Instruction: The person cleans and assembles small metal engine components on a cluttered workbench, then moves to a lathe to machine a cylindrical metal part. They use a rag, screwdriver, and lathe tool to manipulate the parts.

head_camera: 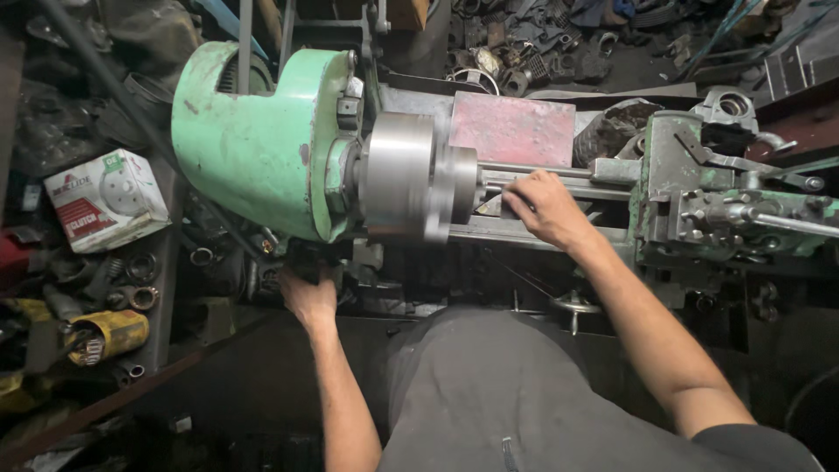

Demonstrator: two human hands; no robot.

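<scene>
Head view: my right hand [544, 208] pinches something against the blurred chuck [411, 179] (steadying it); left hand [308, 295] grips a hidden control below, so both stay within reach.

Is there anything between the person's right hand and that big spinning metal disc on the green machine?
Nothing visible. The right hand rests on the machine's bed rails just beside the blurred grey disc, with only a narrow open gap between them. The left hand is lower, under the green housing.
</scene>
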